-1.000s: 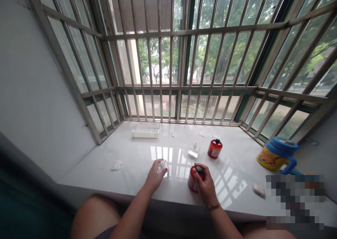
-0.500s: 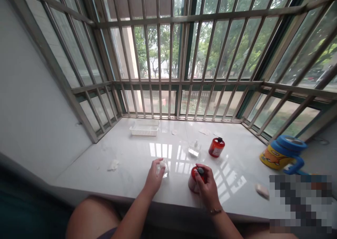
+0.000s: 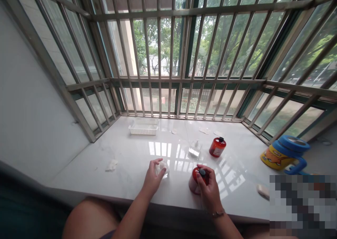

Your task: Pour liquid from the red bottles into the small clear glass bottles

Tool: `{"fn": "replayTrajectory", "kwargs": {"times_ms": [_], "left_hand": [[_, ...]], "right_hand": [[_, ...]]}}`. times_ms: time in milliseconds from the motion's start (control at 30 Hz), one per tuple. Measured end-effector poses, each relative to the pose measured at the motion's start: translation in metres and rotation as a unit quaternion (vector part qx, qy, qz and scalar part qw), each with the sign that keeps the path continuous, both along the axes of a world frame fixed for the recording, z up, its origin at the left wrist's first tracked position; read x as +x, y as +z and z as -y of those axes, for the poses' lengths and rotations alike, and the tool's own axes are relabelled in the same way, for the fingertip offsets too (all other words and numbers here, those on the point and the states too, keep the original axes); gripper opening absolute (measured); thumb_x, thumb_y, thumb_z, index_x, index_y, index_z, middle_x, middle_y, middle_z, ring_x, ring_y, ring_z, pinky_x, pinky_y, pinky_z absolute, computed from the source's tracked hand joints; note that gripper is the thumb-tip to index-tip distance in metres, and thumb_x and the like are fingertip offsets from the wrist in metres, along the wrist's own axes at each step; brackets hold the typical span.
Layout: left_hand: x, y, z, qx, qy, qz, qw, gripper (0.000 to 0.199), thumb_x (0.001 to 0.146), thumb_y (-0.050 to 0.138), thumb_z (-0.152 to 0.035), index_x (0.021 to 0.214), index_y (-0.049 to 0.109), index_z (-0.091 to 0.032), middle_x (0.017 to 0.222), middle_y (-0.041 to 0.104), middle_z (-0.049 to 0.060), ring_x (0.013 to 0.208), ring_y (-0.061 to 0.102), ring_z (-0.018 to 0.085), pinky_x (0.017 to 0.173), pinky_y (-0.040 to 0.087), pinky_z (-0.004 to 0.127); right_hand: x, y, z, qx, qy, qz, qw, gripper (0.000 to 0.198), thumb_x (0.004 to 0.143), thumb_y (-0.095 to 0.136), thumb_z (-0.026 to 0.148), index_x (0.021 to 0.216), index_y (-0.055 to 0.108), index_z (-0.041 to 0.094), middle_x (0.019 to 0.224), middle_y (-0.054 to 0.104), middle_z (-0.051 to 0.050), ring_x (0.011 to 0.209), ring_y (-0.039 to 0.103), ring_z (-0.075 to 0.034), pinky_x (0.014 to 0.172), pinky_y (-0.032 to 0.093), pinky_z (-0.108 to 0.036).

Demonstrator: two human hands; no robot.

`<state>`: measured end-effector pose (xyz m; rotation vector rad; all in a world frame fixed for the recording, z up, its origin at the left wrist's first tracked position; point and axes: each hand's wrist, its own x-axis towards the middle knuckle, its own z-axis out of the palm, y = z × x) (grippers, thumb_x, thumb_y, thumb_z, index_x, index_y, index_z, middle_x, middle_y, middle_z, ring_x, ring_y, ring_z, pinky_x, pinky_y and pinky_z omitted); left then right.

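There are two red bottles (image 3: 195, 186) (image 3: 217, 149); two clear bottles (image 3: 161, 167) (image 3: 195, 150); one basket (image 3: 143, 130); one mug (image 3: 279, 155).

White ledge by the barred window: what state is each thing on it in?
Clear container: held in the left grip, contents unclear
Near red bottle: upright, capped, held near its top by the right grip
Far red bottle: upright, capped, untouched
Clear bottle: upright, untouched
White basket: upright, open-topped
Mug: upright
White scrap: crumpled, loose
Pale object: lying down, partly masked by pixelation
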<state>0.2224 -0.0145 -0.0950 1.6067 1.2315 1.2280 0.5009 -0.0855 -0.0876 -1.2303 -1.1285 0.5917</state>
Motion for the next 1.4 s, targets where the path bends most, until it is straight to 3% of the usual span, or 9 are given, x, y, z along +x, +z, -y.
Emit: {"fn": "replayTrajectory", "kwargs": {"times_ms": [133,333,433,533,767,967,1133,1233,1400], "left_hand": [[-0.001,0.003,0.001,0.000,-0.013,-0.019,1.000,0.041,0.097,0.069,-0.051,0.128,0.062,-0.025,0.148,0.066,0.013,0.139,0.063,0.032,0.120,0.046,0.051],[-0.001,0.005,0.002,-0.012,-0.005,-0.012,1.000,0.049,0.097,0.069,-0.053,0.135,0.058,-0.025,0.148,0.066,0.014,0.132,0.067,0.031,0.115,0.050,0.050],[-0.001,0.006,0.002,0.010,-0.017,-0.033,0.999,0.042,0.098,0.067,-0.056,0.126,0.065,-0.025,0.149,0.065,0.013,0.139,0.063,0.031,0.120,0.047,0.049],[0.000,0.003,0.002,0.006,-0.009,-0.016,1.000,0.038,0.099,0.066,-0.055,0.120,0.061,-0.024,0.151,0.064,0.014,0.140,0.063,0.030,0.120,0.046,0.050],[0.000,0.000,0.001,0.005,-0.014,-0.028,0.999,0.047,0.100,0.066,-0.055,0.136,0.060,-0.027,0.154,0.062,0.013,0.148,0.056,0.031,0.127,0.040,0.051],[0.001,-0.001,0.001,-0.003,0.006,0.000,1.000,0.047,0.099,0.068,-0.055,0.133,0.056,-0.025,0.151,0.064,0.015,0.140,0.063,0.031,0.120,0.047,0.053],[0.000,0.001,0.002,0.004,-0.014,-0.016,1.000,0.047,0.099,0.068,-0.054,0.136,0.061,-0.026,0.154,0.062,0.014,0.146,0.058,0.032,0.125,0.042,0.052],[0.000,-0.003,0.001,-0.006,-0.001,-0.008,1.000,0.044,0.098,0.068,-0.055,0.130,0.061,-0.025,0.152,0.063,0.014,0.141,0.062,0.032,0.121,0.046,0.051],[0.000,-0.001,0.002,-0.021,0.010,-0.014,1.000,0.053,0.097,0.069,-0.057,0.136,0.059,-0.023,0.146,0.067,0.015,0.135,0.065,0.032,0.119,0.046,0.051]], "right_hand": [[0.000,-0.002,0.000,-0.002,-0.001,-0.001,1.000,0.038,0.097,0.071,0.055,0.123,0.061,0.031,0.137,0.067,-0.010,0.130,0.063,-0.034,0.113,0.048,-0.059],[0.001,-0.005,-0.001,0.002,0.002,0.000,1.000,0.039,0.097,0.071,0.054,0.126,0.061,0.030,0.138,0.066,-0.011,0.129,0.063,-0.034,0.114,0.046,-0.062],[0.001,-0.006,-0.001,0.003,-0.004,0.001,1.000,0.040,0.096,0.072,0.056,0.125,0.062,0.030,0.137,0.067,-0.011,0.129,0.064,-0.034,0.113,0.047,-0.062],[0.000,-0.004,-0.001,0.007,-0.009,0.006,1.000,0.040,0.096,0.072,0.056,0.124,0.063,0.030,0.136,0.068,-0.011,0.128,0.064,-0.035,0.112,0.048,-0.061],[-0.001,0.000,0.000,0.012,-0.009,0.008,1.000,0.036,0.096,0.072,0.054,0.123,0.063,0.031,0.135,0.069,-0.011,0.128,0.065,-0.034,0.111,0.049,-0.059],[-0.002,0.003,0.001,0.014,-0.013,0.009,1.000,0.035,0.097,0.071,0.054,0.122,0.064,0.031,0.133,0.069,-0.010,0.128,0.065,-0.035,0.111,0.049,-0.061],[-0.001,0.002,0.001,0.011,-0.009,0.008,1.000,0.034,0.098,0.071,0.054,0.123,0.063,0.032,0.134,0.069,-0.010,0.128,0.064,-0.034,0.112,0.048,-0.060],[-0.001,0.001,0.000,0.014,-0.007,0.008,1.000,0.035,0.098,0.070,0.054,0.124,0.063,0.031,0.135,0.068,-0.010,0.129,0.063,-0.034,0.112,0.048,-0.060],[-0.001,0.001,0.000,0.017,-0.006,0.015,1.000,0.035,0.099,0.069,0.053,0.124,0.063,0.030,0.134,0.068,-0.011,0.128,0.063,-0.034,0.111,0.047,-0.061]]}}
